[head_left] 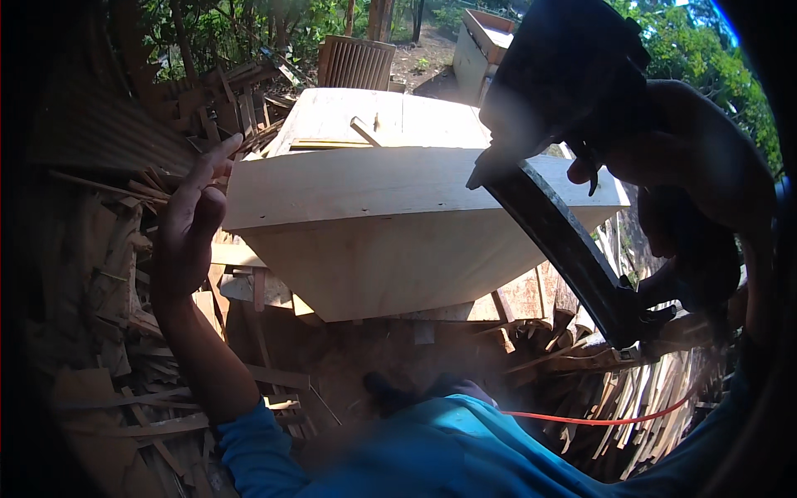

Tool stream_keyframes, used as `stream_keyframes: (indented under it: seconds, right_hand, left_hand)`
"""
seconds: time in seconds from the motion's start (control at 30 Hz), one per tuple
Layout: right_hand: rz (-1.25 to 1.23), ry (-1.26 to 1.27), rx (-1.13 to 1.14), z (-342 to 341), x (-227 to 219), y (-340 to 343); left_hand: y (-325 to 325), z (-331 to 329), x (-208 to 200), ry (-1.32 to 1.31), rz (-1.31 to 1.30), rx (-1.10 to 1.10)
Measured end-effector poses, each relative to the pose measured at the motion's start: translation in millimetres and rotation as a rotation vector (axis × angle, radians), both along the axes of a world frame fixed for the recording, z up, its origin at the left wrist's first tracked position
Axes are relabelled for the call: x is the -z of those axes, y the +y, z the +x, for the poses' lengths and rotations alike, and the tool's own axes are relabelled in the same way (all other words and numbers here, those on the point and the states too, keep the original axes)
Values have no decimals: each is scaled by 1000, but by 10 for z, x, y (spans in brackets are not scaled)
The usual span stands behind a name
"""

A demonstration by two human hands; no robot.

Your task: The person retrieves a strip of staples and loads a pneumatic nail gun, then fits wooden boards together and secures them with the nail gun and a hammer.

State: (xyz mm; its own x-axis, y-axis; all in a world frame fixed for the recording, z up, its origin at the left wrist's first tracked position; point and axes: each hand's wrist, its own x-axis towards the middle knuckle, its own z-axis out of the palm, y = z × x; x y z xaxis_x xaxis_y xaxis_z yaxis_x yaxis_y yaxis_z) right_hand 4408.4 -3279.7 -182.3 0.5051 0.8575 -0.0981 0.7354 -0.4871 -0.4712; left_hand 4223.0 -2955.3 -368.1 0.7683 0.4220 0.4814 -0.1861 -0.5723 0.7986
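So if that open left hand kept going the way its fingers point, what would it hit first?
Probably the left end of the pale plywood box: the left hand points up and rightward with fingertips right beside its top corner, though depth is unclear.

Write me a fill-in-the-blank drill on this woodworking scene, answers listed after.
1. The right hand grips a black ____ gun over the box.
2. The left hand rests, fingers spread, on the ____ corner of the plywood box.
3. A thin ____ hose trails under the tool.
4. The sleeve is ____.

Missing words: nail; left; orange; blue
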Motion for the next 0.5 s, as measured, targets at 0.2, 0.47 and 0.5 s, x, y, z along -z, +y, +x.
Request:
stream_keyframes:
  seconds: [0.2,0.47,0.5]
  right_hand:
    - [362,212,-227,544,725,605]
    - [219,160,-223,396,598,817]
    - [212,153,-217,376,579,801]
  left_hand:
    - [-495,332,672,-140,-575,-315]
    - [-758,418,608,-149,-547,-609]
    - [-776,421,594,-149,-546,-606]
